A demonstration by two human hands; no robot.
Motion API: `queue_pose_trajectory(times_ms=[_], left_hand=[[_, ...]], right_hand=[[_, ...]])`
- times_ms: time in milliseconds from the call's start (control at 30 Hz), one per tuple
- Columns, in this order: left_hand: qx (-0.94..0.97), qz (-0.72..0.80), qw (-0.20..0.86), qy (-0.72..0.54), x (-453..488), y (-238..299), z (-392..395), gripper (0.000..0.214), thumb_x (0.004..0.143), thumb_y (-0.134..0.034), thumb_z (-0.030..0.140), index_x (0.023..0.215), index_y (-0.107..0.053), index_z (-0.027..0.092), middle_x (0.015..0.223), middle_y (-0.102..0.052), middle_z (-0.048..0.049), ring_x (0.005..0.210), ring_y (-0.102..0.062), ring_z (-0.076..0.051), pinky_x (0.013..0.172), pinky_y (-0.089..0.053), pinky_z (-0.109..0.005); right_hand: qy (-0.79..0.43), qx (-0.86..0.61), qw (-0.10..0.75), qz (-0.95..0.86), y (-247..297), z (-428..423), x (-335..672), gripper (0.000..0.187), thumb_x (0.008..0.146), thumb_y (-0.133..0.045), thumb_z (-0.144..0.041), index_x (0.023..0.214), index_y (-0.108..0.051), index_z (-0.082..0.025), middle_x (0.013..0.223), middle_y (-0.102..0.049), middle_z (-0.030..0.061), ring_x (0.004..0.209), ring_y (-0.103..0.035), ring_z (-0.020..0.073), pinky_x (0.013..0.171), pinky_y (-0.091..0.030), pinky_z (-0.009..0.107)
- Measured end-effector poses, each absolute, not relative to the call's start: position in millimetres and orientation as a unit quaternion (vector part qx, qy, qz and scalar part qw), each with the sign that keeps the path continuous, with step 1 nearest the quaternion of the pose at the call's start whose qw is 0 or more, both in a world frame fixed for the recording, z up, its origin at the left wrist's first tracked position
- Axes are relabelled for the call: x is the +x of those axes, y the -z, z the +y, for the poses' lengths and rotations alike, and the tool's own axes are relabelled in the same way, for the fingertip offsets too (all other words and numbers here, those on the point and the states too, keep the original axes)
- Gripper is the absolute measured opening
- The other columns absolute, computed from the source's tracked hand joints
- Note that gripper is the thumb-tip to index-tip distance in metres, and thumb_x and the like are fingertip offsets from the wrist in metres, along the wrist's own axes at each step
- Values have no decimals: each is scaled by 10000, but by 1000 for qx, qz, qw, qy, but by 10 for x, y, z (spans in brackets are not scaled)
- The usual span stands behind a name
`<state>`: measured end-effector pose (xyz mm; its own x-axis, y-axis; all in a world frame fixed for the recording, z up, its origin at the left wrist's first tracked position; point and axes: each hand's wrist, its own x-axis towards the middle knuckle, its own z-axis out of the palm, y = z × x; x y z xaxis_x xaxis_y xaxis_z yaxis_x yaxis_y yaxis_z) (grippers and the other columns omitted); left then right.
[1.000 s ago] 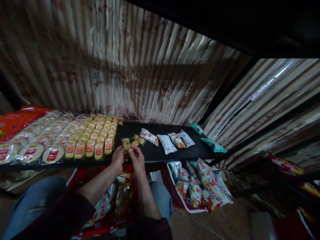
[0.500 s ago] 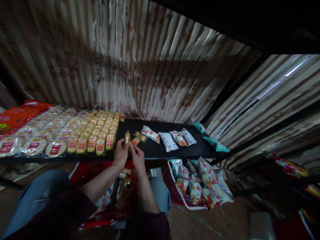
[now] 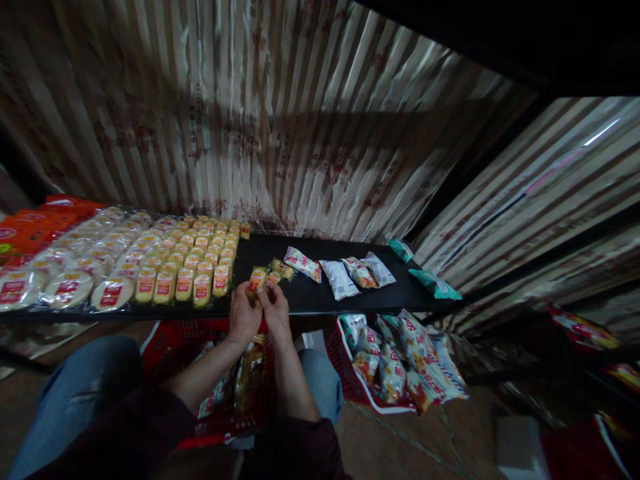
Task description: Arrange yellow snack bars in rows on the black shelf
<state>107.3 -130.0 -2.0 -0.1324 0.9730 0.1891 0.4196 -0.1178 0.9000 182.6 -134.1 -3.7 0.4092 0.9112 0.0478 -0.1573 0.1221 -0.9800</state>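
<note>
My left hand is closed on a small wrapped yellow cake, its orange label facing up. Just beside it, my right hand pinches a second wrapped cake, partly hidden by the fingers. Both hands are close together over the front edge of the black shelf. Right behind them lies another yellow packet. To the left, rows of the same small cakes stand with their orange labels showing.
Round wrapped pastries and orange packs fill the shelf's left. White snack bags and green packets lie to the right. Below are a red basket between my knees and another filled basket.
The cake in my left hand has turned so that its labelled face shows; before, it was seen edge-on. My hands have drawn slightly closer together. The view has shifted a little.
</note>
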Motion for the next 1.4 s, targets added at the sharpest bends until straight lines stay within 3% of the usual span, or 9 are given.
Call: queue_pose_trajectory(times_ms=[267,433,733,1000,1400], left_hand=[[564,554,370,-488,1059,8,-1361,426,762,-462,127,1186,-492,153,1172,-504,-123,1097,-525,-205,969,-432,-372],[563,545,356,-509,1025,-46,-1332,385,775,-422,121,1138,-530,188,1120,-528,-93,1099,-510,-194,1009,-400,-365],[584,563,349,-470,969,-153,-1066,362,799,-413,171,1121,-574,146,1146,-554,-125,1119,-508,-220,1047,-349,-385],[572,566,371,-463,986,-189,-819,360,815,-408,181,1140,-559,146,1169,-587,-123,1126,-522,-222,1023,-366,-373],[551,576,385,-466,1153,-219,-390,302,797,-444,169,1060,-593,167,1273,-549,-112,1264,-427,-230,1092,-274,-362]], right_hand=[[-424,-484,671,-369,20,-1323,1800,361,652,-679,-316,978,-590,-189,898,-691,30,835,-644,174,800,-506,301],[-393,-506,666,-381,26,-1282,1767,359,679,-654,-342,997,-594,-186,911,-697,42,841,-645,187,798,-509,309],[-342,-545,644,-414,78,-1022,1782,380,745,-594,-336,1088,-572,-173,1000,-680,76,934,-635,197,885,-472,337],[-309,-571,625,-434,76,-704,1800,314,756,-554,-265,1059,-562,-182,939,-687,65,875,-647,193,820,-493,325],[-303,-600,596,-440,133,-127,1902,347,707,-546,-150,1051,-570,-188,903,-692,46,832,-656,176,794,-500,310]])
